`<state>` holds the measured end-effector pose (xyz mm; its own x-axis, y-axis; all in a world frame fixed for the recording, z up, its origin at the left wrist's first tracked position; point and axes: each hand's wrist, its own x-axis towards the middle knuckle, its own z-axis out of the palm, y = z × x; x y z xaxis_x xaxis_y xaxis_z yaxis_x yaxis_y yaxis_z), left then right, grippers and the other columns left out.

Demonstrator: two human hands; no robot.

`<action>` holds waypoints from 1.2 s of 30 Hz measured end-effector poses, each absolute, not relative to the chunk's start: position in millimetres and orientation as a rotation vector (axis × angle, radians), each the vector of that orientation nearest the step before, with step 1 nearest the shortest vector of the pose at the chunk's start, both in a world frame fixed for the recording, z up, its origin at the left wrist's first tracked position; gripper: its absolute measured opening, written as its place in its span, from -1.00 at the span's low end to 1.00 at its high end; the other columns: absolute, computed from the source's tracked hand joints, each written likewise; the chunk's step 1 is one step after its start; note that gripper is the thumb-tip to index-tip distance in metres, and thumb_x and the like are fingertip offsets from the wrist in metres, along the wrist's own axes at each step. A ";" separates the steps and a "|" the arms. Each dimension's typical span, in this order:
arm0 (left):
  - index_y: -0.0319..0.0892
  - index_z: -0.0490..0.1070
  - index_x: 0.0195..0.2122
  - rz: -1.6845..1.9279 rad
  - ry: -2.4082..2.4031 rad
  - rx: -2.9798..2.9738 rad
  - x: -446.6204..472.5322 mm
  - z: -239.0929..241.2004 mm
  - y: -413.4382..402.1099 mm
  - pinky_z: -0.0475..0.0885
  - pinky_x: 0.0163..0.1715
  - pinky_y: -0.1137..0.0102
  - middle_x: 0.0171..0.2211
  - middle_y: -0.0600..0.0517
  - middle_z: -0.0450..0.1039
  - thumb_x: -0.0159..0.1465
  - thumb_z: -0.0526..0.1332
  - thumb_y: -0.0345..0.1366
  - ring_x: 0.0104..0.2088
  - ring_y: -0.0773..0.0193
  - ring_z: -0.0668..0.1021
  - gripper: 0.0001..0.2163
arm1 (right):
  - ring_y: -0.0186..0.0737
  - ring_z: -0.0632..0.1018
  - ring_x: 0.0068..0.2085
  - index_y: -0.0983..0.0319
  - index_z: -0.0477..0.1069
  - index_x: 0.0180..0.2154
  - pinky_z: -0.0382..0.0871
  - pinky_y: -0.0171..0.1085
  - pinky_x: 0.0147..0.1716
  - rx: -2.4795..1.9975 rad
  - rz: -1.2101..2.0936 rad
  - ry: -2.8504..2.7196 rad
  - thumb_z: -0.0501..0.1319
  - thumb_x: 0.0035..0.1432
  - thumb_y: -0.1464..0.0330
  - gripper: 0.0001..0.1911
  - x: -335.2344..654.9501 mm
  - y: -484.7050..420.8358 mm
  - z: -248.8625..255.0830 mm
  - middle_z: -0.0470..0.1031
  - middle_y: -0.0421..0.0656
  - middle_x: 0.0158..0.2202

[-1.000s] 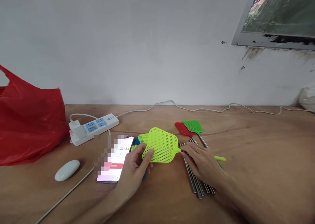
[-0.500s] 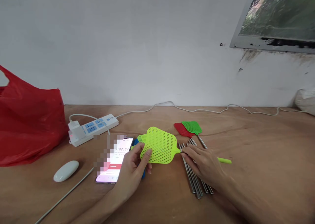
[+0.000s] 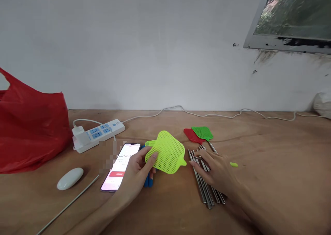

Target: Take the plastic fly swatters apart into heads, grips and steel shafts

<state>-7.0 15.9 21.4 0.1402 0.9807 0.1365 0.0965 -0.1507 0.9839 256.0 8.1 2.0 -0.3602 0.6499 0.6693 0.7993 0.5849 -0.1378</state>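
My left hand pinches a yellow-green fly swatter head by its left edge, thumb on top. The head's short neck points right toward my right hand. My right hand is closed around a thin metal rod, with a yellow-green handle end showing beyond the hand. A gap separates the rod's tip from the neck. Beneath my right hand lie several metal rods side by side. Behind my left hand, another yellow-green swatter head and blue pieces are partly hidden.
A red swatter and a green swatter lie behind the rods. To the left are a lit phone, a white power strip, a white mouse and a red plastic bag. A white cable runs along the wall.
The swatter head's neck and the rod, together before, are now apart. The head has tilted, its neck lower, and the handle end has shifted slightly left.
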 end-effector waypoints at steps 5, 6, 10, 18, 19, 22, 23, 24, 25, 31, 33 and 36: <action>-0.25 0.42 -0.04 1.048 1.119 1.339 -0.6 12.4 13.3 0.33 -0.69 0.49 -0.64 0.20 0.32 0.16 0.34 0.08 -0.65 0.35 0.40 -0.48 | -0.30 0.58 -0.39 0.18 0.33 0.10 0.35 -0.33 -0.43 -0.919 -0.270 -2.189 0.13 0.29 0.47 -0.65 253.8 3.1 3.3 0.60 -0.19 -0.29; -0.25 0.42 -0.02 1.037 1.119 1.331 0.2 10.1 13.9 0.33 -0.69 0.49 -0.64 0.20 0.32 0.15 0.35 0.08 -0.65 0.35 0.40 -0.46 | -0.30 0.60 -0.35 0.15 0.33 0.12 0.36 -0.34 -0.42 -0.884 -0.295 -2.220 0.10 0.28 0.51 -0.61 254.5 3.0 3.1 0.61 -0.18 -0.27; -0.21 0.42 0.03 1.013 1.122 1.455 0.7 5.2 15.3 0.41 -0.63 0.44 -0.48 0.09 0.44 0.25 0.27 0.06 -0.55 0.30 0.48 -0.51 | -0.33 0.63 -0.29 0.10 0.41 0.09 0.41 -0.36 -0.41 -0.761 -0.392 -2.226 0.03 0.27 0.60 -0.54 259.7 4.0 1.8 0.63 -0.19 -0.24; -0.07 0.51 -0.06 1.373 1.018 2.343 -4.9 12.5 3.1 0.47 -0.20 0.30 -0.18 -0.03 0.47 0.37 0.24 -0.27 -0.15 0.17 0.51 -0.85 | -0.29 0.61 -0.36 0.19 0.37 0.19 0.41 -0.33 -0.45 -0.760 -0.448 -2.156 0.10 0.23 0.64 -0.46 262.7 8.1 -7.6 0.62 -0.17 -0.29; -0.07 0.51 -0.05 1.387 0.955 2.426 -4.6 12.1 1.5 0.46 -0.24 0.33 -0.24 -0.01 0.47 0.38 0.25 -0.29 -0.21 0.20 0.51 -0.85 | -0.29 0.61 -0.37 0.19 0.35 0.21 0.41 -0.32 -0.45 -0.757 -0.455 -2.164 0.10 0.24 0.63 -0.46 261.8 8.3 -8.9 0.62 -0.17 -0.29; -0.12 0.52 -0.03 1.420 0.814 2.547 -2.6 9.3 -0.8 0.43 -0.36 0.42 -0.36 0.05 0.48 0.41 0.24 -0.32 -0.36 0.30 0.50 -0.85 | -0.29 0.59 -0.41 0.20 0.29 0.26 0.38 -0.31 -0.48 -0.740 -0.459 -2.190 0.09 0.26 0.62 -0.43 258.5 7.0 -11.2 0.61 -0.18 -0.33; -0.13 0.52 -0.04 1.437 0.788 2.552 -2.0 8.2 -0.7 0.42 -0.39 0.45 -0.38 0.05 0.49 0.42 0.23 -0.34 -0.39 0.32 0.50 -0.86 | -0.29 0.59 -0.41 0.20 0.28 0.27 0.37 -0.31 -0.50 -0.738 -0.450 -2.200 0.09 0.26 0.61 -0.43 257.4 6.3 -11.5 0.60 -0.19 -0.34; -0.14 0.53 -0.06 1.454 0.773 2.547 -1.8 7.3 -0.1 0.42 -0.42 0.47 -0.39 0.06 0.51 0.43 0.21 -0.34 -0.41 0.34 0.51 -0.87 | -0.29 0.59 -0.41 0.20 0.26 0.28 0.37 -0.31 -0.51 -0.738 -0.439 -2.213 0.09 0.26 0.61 -0.42 256.3 5.5 -11.8 0.60 -0.19 -0.34; -0.14 0.54 -0.07 1.469 0.772 2.535 -1.9 6.6 0.8 0.42 -0.43 0.49 -0.39 0.06 0.52 0.43 0.21 -0.35 -0.41 0.35 0.52 -0.87 | -0.28 0.59 -0.41 0.19 0.25 0.29 0.37 -0.31 -0.51 -0.737 -0.425 -2.224 0.10 0.26 0.61 -0.41 255.4 4.8 -11.9 0.60 -0.19 -0.34; -0.13 0.58 -0.09 1.540 0.888 2.503 -10.6 5.4 11.9 0.52 -0.30 0.49 -0.30 0.04 0.61 0.42 0.23 -0.33 -0.33 0.34 0.61 -0.86 | -0.26 0.62 -0.31 0.17 0.18 0.33 0.40 -0.29 -0.44 -0.786 -0.320 -2.188 0.08 0.26 0.63 -0.36 249.4 3.8 -9.1 0.63 -0.13 -0.16; -0.14 0.60 -0.11 1.573 0.961 2.519 -15.1 4.9 17.9 0.54 -0.29 0.47 -0.29 0.03 0.63 0.41 0.24 -0.32 -0.32 0.32 0.63 -0.86 | -0.25 0.61 -0.31 0.19 0.20 0.30 0.39 -0.28 -0.44 -0.827 -0.310 -2.151 0.13 0.28 0.58 -0.41 248.1 4.3 -8.3 0.62 -0.11 -0.15; -0.16 0.63 -0.14 1.586 1.067 2.540 -21.5 2.6 28.8 0.56 -0.30 0.45 -0.30 0.01 0.64 0.40 0.25 -0.30 -0.33 0.28 0.64 -0.85 | -0.24 0.59 -0.34 0.19 0.31 0.20 0.34 -0.28 -0.47 -0.875 -0.292 -2.172 0.12 0.29 0.55 -0.53 248.1 5.0 -9.1 0.60 -0.13 -0.21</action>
<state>-21.5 28.8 2.6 0.2772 0.5178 0.8094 0.5549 -0.7739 0.3051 248.1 5.0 -9.1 -0.4747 0.4962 0.7269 0.6705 0.7389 -0.0665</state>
